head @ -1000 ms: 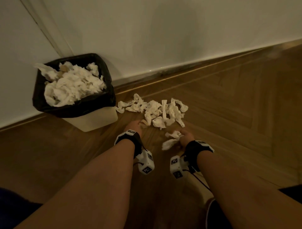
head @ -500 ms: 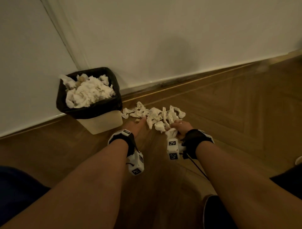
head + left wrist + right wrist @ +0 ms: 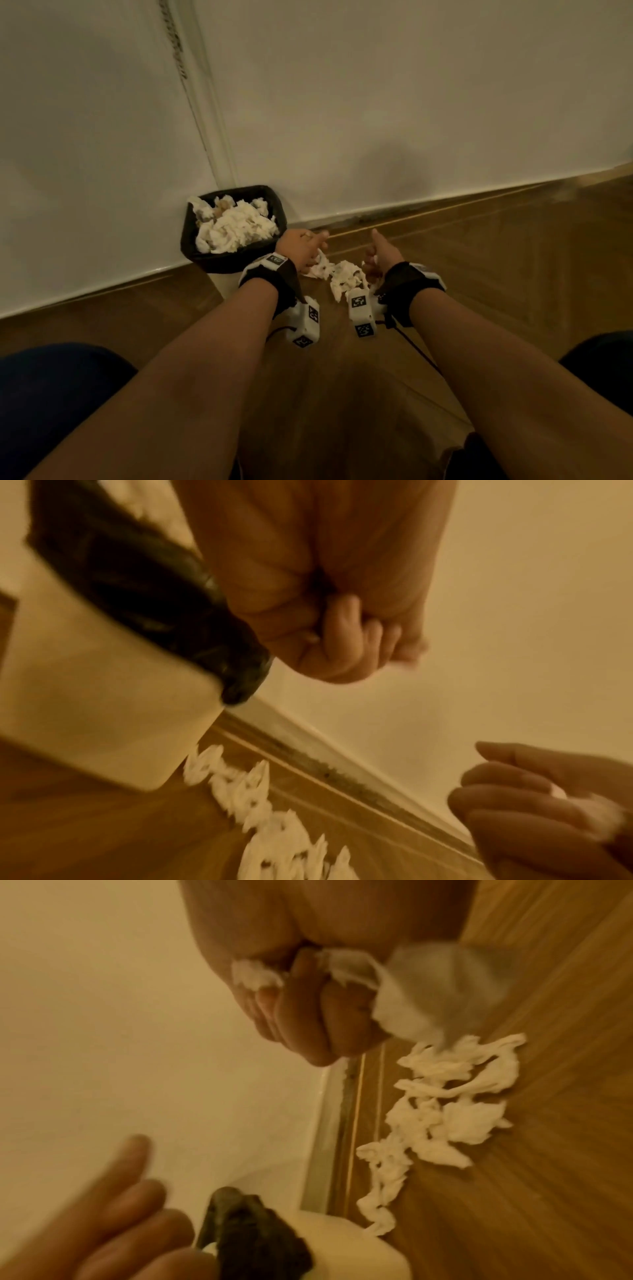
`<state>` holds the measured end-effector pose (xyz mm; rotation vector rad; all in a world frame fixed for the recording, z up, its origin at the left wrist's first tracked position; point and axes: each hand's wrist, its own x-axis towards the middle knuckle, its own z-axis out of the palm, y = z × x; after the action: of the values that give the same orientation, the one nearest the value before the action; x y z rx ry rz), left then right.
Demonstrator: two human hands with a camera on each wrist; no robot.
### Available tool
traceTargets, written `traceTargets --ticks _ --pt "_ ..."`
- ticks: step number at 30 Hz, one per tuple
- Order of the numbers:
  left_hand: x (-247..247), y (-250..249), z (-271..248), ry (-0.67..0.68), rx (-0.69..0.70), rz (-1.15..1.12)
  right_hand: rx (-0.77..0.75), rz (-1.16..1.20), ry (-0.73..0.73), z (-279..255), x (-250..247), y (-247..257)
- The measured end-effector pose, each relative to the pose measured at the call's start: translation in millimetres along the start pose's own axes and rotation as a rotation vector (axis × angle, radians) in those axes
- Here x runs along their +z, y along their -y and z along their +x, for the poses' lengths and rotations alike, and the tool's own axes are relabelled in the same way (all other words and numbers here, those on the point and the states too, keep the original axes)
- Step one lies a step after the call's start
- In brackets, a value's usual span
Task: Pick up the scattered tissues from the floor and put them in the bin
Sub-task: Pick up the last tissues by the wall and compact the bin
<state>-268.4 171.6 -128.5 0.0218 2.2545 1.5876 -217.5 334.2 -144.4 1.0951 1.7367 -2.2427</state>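
- Wooden floor point(image 3: 513, 274), herringbone boards, meeting a white wall at a skirting strip.
- Bin point(image 3: 236, 260) stands on it against the wall.
- Crumpled white tissues point(image 3: 346, 279) lie strewn just right of the bin.

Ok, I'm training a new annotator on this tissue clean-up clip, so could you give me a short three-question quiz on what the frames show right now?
1. True or false: the bin is empty.
2. What does the right hand grip? A) a crumpled tissue B) a cloth C) nothing
3. Fill in: the loose tissues lie on the wooden ____, beside the bin.
Key: 1 false, it holds a heap of tissues. 2 A, the tissue sticks out of the fist. 3 floor.
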Motion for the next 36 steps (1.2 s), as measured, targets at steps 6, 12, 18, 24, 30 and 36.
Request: traceTargets --ticks 6,12,18,24,30,36 --pt "-72 -48 4 -0.393 0.139 -0.067 -0.071 0.436 0.145 -15 74 52" --pt "-148 -32 19 -0.459 0.095 0.139 -0.219 -0.041 0.159 -4 150 82" --pt "-172 -4 45 -0.427 -0.001 0.268 -0.506 -0.544 -0.004 32 199 76" --pt "-166 13 72 -0.376 0.115 0.375 -0.765 -1.127 0.022 53 217 62" --pt "-164 23 89 -0.367 0.212 0.562 -0.666 -1.533 0.033 71 229 56" --pt "-165 26 98 -0.208 0.043 0.932 -0.469 -1.705 0.202 70 251 45"
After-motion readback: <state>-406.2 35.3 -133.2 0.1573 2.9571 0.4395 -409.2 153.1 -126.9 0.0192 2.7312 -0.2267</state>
